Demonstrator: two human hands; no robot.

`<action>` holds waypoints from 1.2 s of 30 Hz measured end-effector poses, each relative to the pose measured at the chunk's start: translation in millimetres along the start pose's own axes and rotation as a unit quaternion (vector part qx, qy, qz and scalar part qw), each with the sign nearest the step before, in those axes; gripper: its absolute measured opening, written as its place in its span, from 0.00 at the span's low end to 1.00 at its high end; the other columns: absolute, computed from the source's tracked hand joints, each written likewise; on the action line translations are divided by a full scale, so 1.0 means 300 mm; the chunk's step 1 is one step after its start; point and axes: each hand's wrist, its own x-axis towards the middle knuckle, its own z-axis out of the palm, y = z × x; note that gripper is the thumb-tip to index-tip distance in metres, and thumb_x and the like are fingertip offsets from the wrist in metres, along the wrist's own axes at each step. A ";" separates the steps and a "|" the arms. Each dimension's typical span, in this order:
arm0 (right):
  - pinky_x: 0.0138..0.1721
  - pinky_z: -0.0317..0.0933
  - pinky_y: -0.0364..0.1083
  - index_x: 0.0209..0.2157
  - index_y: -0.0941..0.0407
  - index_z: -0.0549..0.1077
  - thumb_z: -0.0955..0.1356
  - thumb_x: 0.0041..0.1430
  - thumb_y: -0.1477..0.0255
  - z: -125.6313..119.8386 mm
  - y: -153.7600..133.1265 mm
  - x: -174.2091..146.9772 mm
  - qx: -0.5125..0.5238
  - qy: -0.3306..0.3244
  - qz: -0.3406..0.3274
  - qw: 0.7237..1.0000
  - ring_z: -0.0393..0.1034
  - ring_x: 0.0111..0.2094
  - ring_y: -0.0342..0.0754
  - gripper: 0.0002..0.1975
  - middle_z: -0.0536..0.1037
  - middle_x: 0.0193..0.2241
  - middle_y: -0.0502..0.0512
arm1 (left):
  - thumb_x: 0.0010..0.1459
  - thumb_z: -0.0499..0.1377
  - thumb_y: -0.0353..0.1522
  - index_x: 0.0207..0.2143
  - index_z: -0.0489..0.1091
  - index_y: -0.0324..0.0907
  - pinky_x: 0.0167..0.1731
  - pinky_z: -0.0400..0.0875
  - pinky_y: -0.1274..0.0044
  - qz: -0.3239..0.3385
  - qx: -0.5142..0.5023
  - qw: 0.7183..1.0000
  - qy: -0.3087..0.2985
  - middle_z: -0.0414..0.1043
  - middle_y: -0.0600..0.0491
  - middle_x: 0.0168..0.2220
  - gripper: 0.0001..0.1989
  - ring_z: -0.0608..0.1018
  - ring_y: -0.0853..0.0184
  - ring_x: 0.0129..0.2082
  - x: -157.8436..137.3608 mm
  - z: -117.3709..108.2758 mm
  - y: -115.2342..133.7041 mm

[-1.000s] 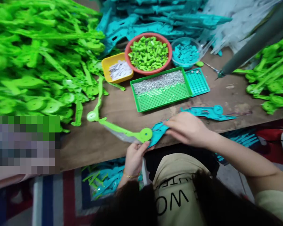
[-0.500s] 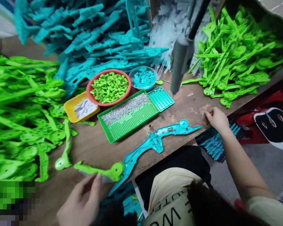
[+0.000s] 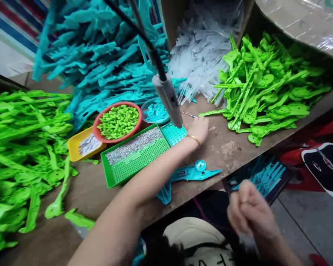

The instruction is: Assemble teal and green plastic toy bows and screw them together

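My left hand (image 3: 198,129) reaches across the bench, fingers curled down at the far end of the teal tray (image 3: 174,135), near a thin metal rod (image 3: 188,115). Whatever lies under the fingers is hidden. Closer to me, my right hand (image 3: 252,210) is raised off the bench's front edge in a blurred fist. A pale, see-through shape (image 3: 246,240) shows below it, too smeared to name. The long teal plastic part (image 3: 188,173) lies on the bench, partly covered by my left forearm. Further left, a lime green arm-shaped part (image 3: 80,220) is also partly covered.
A grey hanging screwdriver (image 3: 168,99) hangs above the trays. A green tray (image 3: 138,164) holds silver screws, beside a red bowl (image 3: 118,140) and a yellow dish (image 3: 73,147). Piles of lime (image 3: 16,147), teal (image 3: 100,55) and translucent parts (image 3: 202,51) surround the bench, with more lime parts (image 3: 266,92) at right.
My left hand has let go of the lime green part and swung far right across the bench. My right hand has left the tabletop and come back toward me. The view has shifted.
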 end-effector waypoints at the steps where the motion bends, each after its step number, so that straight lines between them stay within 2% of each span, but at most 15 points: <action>1: 0.17 0.57 0.36 0.38 0.49 0.64 0.61 0.67 0.72 0.007 0.040 -0.012 0.037 -0.014 0.024 0.999 0.53 0.12 0.33 0.03 0.71 0.23 0.42 | 0.65 0.43 0.24 0.49 0.69 0.31 0.49 0.65 0.65 -0.013 0.008 1.000 0.008 0.70 0.37 0.53 0.18 0.71 0.53 0.53 0.076 0.014 0.003; 3: 0.16 0.57 0.35 0.36 0.51 0.65 0.61 0.67 0.73 -0.005 0.117 -0.016 0.083 -0.037 0.047 0.995 0.54 0.12 0.31 0.04 0.73 0.26 0.44 | 0.64 0.42 0.23 0.50 0.69 0.31 0.52 0.62 0.62 -0.036 0.022 0.999 0.014 0.68 0.35 0.55 0.20 0.68 0.51 0.56 0.187 0.033 0.001; 5: 0.15 0.58 0.35 0.35 0.54 0.68 0.63 0.66 0.71 -0.036 0.172 -0.011 0.089 -0.051 0.065 0.993 0.58 0.13 0.31 0.04 0.74 0.28 0.46 | 0.63 0.45 0.24 0.48 0.70 0.31 0.54 0.59 0.62 -0.044 0.030 0.999 0.012 0.71 0.35 0.52 0.18 0.68 0.52 0.56 0.243 0.033 -0.008; 10: 0.16 0.56 0.34 0.38 0.57 0.72 0.67 0.62 0.67 -0.099 0.210 -0.022 0.017 -0.053 0.106 0.993 0.64 0.18 0.32 0.07 0.73 0.33 0.50 | 0.60 0.55 0.30 0.44 0.72 0.35 0.50 0.63 0.65 -0.023 -0.002 0.999 0.024 0.76 0.41 0.44 0.12 0.75 0.56 0.47 0.226 -0.065 -0.017; 12: 0.18 0.55 0.34 0.39 0.57 0.72 0.68 0.61 0.66 -0.102 0.216 -0.028 -0.004 -0.053 0.116 0.992 0.65 0.21 0.32 0.09 0.72 0.34 0.51 | 0.59 0.58 0.32 0.41 0.73 0.38 0.47 0.66 0.68 -0.005 -0.074 0.995 0.072 0.77 0.44 0.43 0.10 0.76 0.58 0.44 0.199 -0.124 -0.015; 14: 0.18 0.54 0.34 0.40 0.57 0.73 0.69 0.60 0.64 -0.094 0.230 -0.029 -0.018 -0.052 0.133 0.990 0.64 0.21 0.33 0.11 0.72 0.34 0.51 | 0.58 0.58 0.31 0.39 0.73 0.39 0.45 0.68 0.70 0.015 -0.147 0.977 0.155 0.77 0.47 0.41 0.08 0.76 0.60 0.43 0.174 -0.178 -0.017; 17: 0.18 0.54 0.35 0.38 0.58 0.73 0.70 0.58 0.61 -0.074 0.260 -0.033 -0.059 -0.027 0.166 0.984 0.63 0.20 0.33 0.14 0.72 0.30 0.50 | 0.58 0.55 0.25 0.44 0.70 0.39 0.46 0.69 0.72 0.061 -0.193 0.940 0.274 0.75 0.48 0.43 0.11 0.76 0.64 0.43 0.129 -0.245 -0.024; 20: 0.20 0.56 0.37 0.36 0.58 0.73 0.69 0.58 0.60 -0.064 0.273 -0.043 -0.140 0.050 0.178 0.973 0.62 0.20 0.35 0.14 0.71 0.25 0.48 | 0.60 0.54 0.26 0.48 0.68 0.40 0.44 0.71 0.73 0.130 -0.223 0.914 0.314 0.74 0.49 0.43 0.13 0.77 0.66 0.42 0.042 -0.307 -0.016; 23: 0.19 0.55 0.37 0.43 0.54 0.72 0.68 0.60 0.61 -0.059 0.249 -0.036 -0.201 0.222 0.052 0.953 0.59 0.20 0.36 0.13 0.68 0.24 0.45 | 0.63 0.54 0.31 0.45 0.68 0.43 0.42 0.74 0.73 0.172 -0.265 0.908 0.277 0.74 0.53 0.40 0.09 0.78 0.67 0.40 -0.097 -0.357 0.033; 25: 0.20 0.57 0.37 0.50 0.51 0.69 0.70 0.58 0.63 -0.048 0.218 -0.011 -0.221 0.306 -0.040 0.925 0.60 0.22 0.36 0.19 0.69 0.28 0.45 | 0.64 0.55 0.34 0.45 0.68 0.44 0.40 0.75 0.74 0.187 -0.310 0.904 0.229 0.74 0.54 0.39 0.08 0.78 0.67 0.39 -0.191 -0.368 0.081; 27: 0.26 0.62 0.39 0.51 0.51 0.69 0.74 0.51 0.64 -0.031 0.189 0.026 -0.256 0.312 -0.066 0.913 0.64 0.27 0.38 0.25 0.71 0.32 0.47 | 0.64 0.56 0.35 0.44 0.68 0.44 0.38 0.75 0.75 0.205 -0.377 0.887 0.169 0.75 0.54 0.38 0.08 0.79 0.68 0.37 -0.268 -0.347 0.119; 29: 0.31 0.65 0.40 0.45 0.53 0.73 0.75 0.49 0.65 -0.015 0.167 0.059 -0.308 0.277 -0.050 0.909 0.67 0.31 0.41 0.21 0.72 0.32 0.49 | 0.65 0.55 0.36 0.46 0.68 0.43 0.38 0.75 0.75 0.214 -0.445 0.862 0.118 0.75 0.53 0.38 0.10 0.79 0.69 0.36 -0.325 -0.298 0.128; 31: 0.29 0.63 0.40 0.39 0.55 0.75 0.74 0.52 0.63 -0.010 0.153 0.081 -0.333 0.255 -0.031 0.907 0.65 0.28 0.40 0.14 0.72 0.28 0.48 | 0.64 0.57 0.37 0.50 0.66 0.41 0.41 0.75 0.74 0.216 -0.481 0.845 0.085 0.75 0.50 0.42 0.15 0.78 0.68 0.39 -0.374 -0.237 0.099; 34: 0.20 0.53 0.38 0.38 0.56 0.75 0.71 0.56 0.61 -0.024 0.132 0.100 -0.282 0.284 -0.037 0.916 0.55 0.19 0.36 0.14 0.65 0.19 0.44 | 0.57 0.64 0.41 0.52 0.66 0.39 0.49 0.73 0.70 0.260 -0.442 0.858 0.023 0.72 0.43 0.49 0.24 0.76 0.61 0.48 -0.456 -0.153 0.020; 36: 0.18 0.49 0.38 0.38 0.56 0.74 0.71 0.56 0.60 -0.036 0.115 0.116 -0.248 0.307 -0.058 0.917 0.53 0.17 0.36 0.15 0.62 0.17 0.42 | 0.58 0.63 0.39 0.53 0.67 0.40 0.53 0.70 0.69 0.286 -0.389 0.875 -0.026 0.71 0.41 0.52 0.23 0.74 0.59 0.52 -0.516 -0.108 -0.022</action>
